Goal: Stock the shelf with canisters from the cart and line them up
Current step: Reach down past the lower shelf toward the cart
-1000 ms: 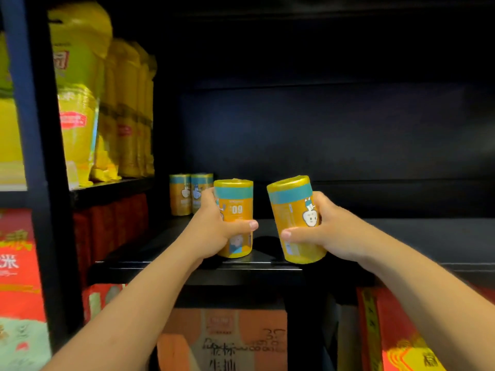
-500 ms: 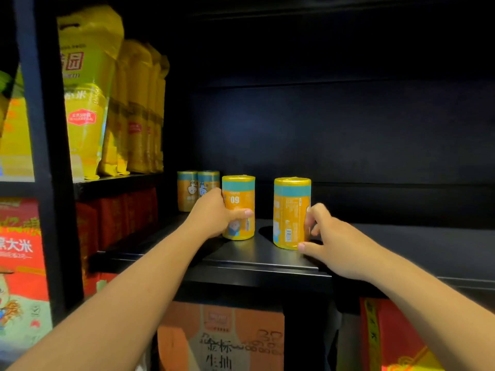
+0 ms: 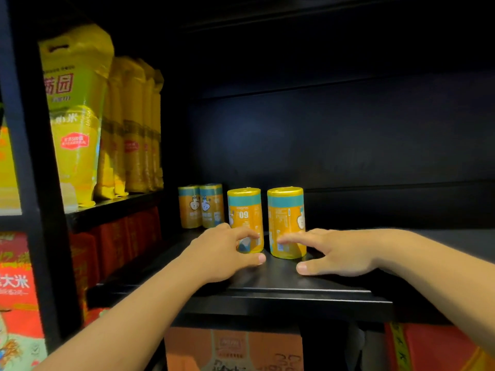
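Two yellow canisters with teal bands stand upright side by side near the front of the black shelf (image 3: 294,282): a left one (image 3: 244,210) and a right one (image 3: 285,212). Behind them, to the left, two more canisters (image 3: 189,207) (image 3: 211,204) stand together. My left hand (image 3: 222,253) lies low in front of the left canister, fingers loosely extended at its base. My right hand (image 3: 340,253) reaches flat toward the right canister, its fingertips at the canister's base and its thumb on the shelf. Neither hand grips anything.
Yellow bags (image 3: 77,116) fill the higher shelf at left, with red packs (image 3: 120,242) under them. A black upright post (image 3: 32,156) stands at far left. An orange carton (image 3: 233,349) and red packaging (image 3: 428,349) sit below. The shelf runs dark to the right.
Both canisters were set upright on the shelf and let go. The right one now stands closer to the left one. My hands have dropped lower with fingers spread.
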